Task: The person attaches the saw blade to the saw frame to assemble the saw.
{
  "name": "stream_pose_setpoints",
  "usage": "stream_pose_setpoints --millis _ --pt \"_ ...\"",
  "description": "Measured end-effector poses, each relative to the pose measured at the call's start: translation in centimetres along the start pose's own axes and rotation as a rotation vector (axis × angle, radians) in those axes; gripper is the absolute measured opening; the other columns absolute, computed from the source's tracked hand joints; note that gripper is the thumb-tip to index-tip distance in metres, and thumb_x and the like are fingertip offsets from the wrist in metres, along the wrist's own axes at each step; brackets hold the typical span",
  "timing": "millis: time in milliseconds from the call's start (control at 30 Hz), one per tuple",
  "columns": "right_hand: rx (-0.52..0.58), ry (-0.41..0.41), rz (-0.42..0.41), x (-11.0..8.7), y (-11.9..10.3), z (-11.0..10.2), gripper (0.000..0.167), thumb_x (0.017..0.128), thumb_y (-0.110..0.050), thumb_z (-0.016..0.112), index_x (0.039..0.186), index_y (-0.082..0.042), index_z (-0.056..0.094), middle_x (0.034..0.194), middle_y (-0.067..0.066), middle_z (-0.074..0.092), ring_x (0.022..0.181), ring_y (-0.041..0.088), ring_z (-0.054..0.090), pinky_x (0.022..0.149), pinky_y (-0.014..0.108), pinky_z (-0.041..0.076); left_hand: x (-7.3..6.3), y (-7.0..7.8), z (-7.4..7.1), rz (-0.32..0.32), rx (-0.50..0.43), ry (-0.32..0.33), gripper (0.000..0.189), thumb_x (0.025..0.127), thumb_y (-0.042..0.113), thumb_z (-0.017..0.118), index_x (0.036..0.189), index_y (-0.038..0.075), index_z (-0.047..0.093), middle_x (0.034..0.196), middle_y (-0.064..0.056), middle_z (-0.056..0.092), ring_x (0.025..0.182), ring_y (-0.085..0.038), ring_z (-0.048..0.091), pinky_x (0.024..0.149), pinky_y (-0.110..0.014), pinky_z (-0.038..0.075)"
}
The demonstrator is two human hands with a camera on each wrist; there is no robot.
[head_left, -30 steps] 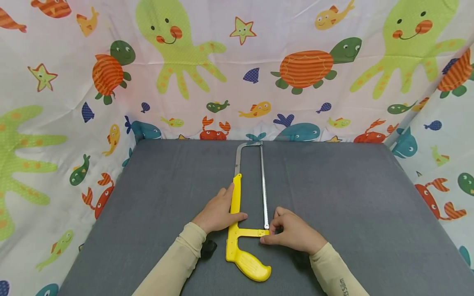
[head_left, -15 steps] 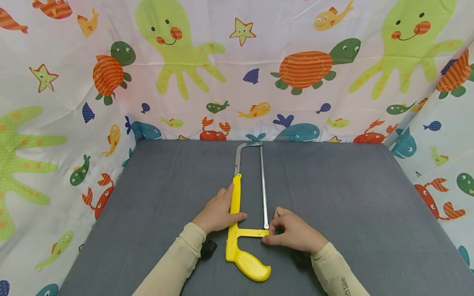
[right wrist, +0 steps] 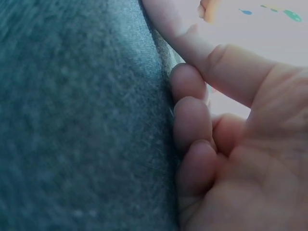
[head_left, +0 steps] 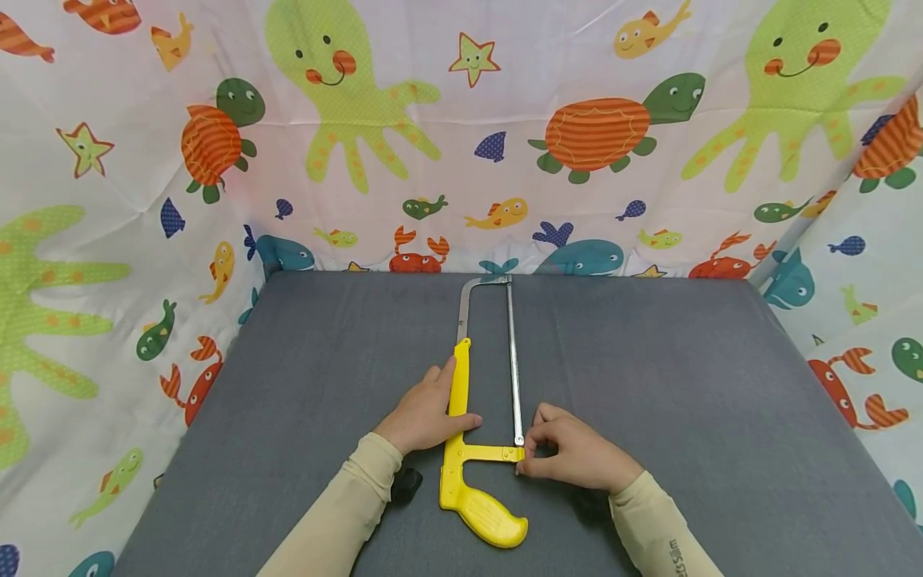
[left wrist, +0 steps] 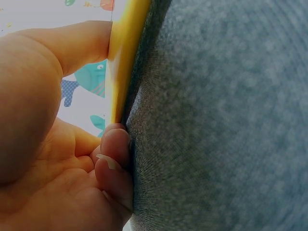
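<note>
A hacksaw (head_left: 459, 385) with a yellow frame and handle and a silver front bow lies flat on the grey cloth. Its blade (head_left: 513, 361) is on the right side. My left hand (head_left: 425, 413) holds the yellow frame, thumb across the top; in the left wrist view the thumb presses the yellow bar and the other fingers curl below. At the near end of the blade, my right hand (head_left: 573, 450) pinches the corner of the frame between thumb and curled fingers. The small part under those fingertips is hidden. The right wrist view shows curled fingers (right wrist: 192, 125) against the cloth.
The grey-covered table (head_left: 685, 385) spreads to both sides of the saw. A curtain (head_left: 461, 144) printed with sea animals hangs behind it and along both sides. A small black object (head_left: 406, 486) shows beside my left sleeve.
My right thumb has slid slightly to the right along the frame's corner, and that wrist has shifted a little right. The left hand and the hacksaw stay in place.
</note>
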State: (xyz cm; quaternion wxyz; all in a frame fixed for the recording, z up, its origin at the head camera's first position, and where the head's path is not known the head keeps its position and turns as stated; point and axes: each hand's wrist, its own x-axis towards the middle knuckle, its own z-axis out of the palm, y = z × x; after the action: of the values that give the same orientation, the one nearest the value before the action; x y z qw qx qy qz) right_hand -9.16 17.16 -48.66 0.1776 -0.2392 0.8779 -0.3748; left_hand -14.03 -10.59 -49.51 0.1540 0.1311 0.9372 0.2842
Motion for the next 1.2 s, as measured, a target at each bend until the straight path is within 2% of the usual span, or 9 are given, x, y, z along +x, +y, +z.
stream_pose_setpoints --millis 400,767,1200 --pt "0.001 -0.004 -0.037 -0.03 0.54 0.06 0.016 0.088 -0.029 0.087 0.079 -0.032 0.074 0.091 0.001 0.049 0.086 0.012 0.046 0.075 0.025 0.038 0.11 0.07 0.0 -0.017 0.013 -0.005 0.114 0.092 0.054 0.082 0.174 0.008 0.018 0.129 -0.013 0.056 0.09 -0.019 0.057 0.079 -0.034 0.05" --pt "0.011 -0.026 -0.041 -0.11 0.72 -0.18 0.016 0.089 -0.027 0.088 0.081 -0.03 0.075 0.093 0.0 0.049 0.089 0.012 0.046 0.078 0.025 0.038 0.06 0.25 -0.08 -0.007 0.012 -0.006 0.114 0.093 0.052 0.082 0.174 0.009 0.016 0.137 -0.017 0.056 0.093 -0.02 0.058 0.085 -0.038 0.054" --pt "-0.02 -0.028 -0.025 -0.1 0.53 -0.24 0.017 0.088 -0.029 0.089 0.082 -0.029 0.074 0.094 0.0 0.048 0.091 0.012 0.047 0.081 0.025 0.039 -0.06 0.29 -0.13 -0.027 -0.001 -0.009 0.114 0.092 0.054 0.082 0.175 0.009 0.017 0.144 -0.017 0.054 0.097 -0.02 0.058 0.089 -0.039 0.054"
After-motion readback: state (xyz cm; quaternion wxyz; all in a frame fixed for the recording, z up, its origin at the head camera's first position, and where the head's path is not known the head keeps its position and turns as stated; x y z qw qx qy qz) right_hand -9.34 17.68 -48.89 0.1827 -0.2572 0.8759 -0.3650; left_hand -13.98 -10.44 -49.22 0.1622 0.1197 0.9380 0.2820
